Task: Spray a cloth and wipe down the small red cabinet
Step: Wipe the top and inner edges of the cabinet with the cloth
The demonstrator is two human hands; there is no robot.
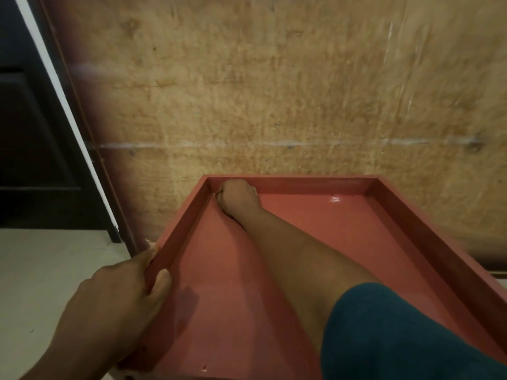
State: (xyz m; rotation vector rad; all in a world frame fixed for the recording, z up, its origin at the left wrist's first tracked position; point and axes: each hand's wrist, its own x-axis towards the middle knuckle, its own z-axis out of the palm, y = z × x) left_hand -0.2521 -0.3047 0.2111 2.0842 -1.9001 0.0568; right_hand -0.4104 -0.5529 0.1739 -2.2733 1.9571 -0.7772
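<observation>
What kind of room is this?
Probably a room in a home. There is a pale tiled floor, a dark door and a plywood panel behind the red cabinet.

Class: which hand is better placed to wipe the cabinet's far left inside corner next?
Right. The right hand is fisted in that corner of the red cabinet, cloth not visible; the left hand grips the near left rim.

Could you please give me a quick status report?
Left hand gripping red cabinet rim. Right hand fisted in far-left corner; cloth not visible. Nothing in the way.

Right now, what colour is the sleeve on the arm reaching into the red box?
The sleeve is dark teal, seen best in the head view.
</observation>
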